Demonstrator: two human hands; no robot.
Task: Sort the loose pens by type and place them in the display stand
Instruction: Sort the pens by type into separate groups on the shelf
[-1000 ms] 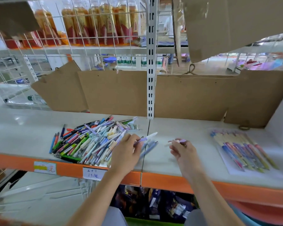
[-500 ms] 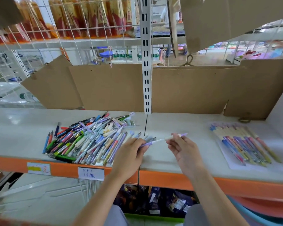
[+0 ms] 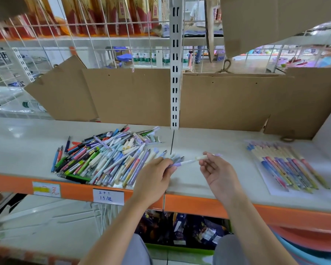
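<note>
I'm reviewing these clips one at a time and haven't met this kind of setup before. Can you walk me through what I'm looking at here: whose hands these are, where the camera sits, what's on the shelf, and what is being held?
There is no machine here: a person wears a wide-angle camera on the head, so the single view looks forward and down at their own two bare hands. They stand at a shop shelf with an orange front edge and cardboard sheets propped along the back. On the left lies a mixed pile of loose pens in many colours. On the right, a row of similar pens is laid out side by side on a white sheet. The left hand grips a few pens from the pile's edge. A white and purple pen spans between the two hands, and the right hand pinches its far end. Two price labels hang on the orange edge.
</note>
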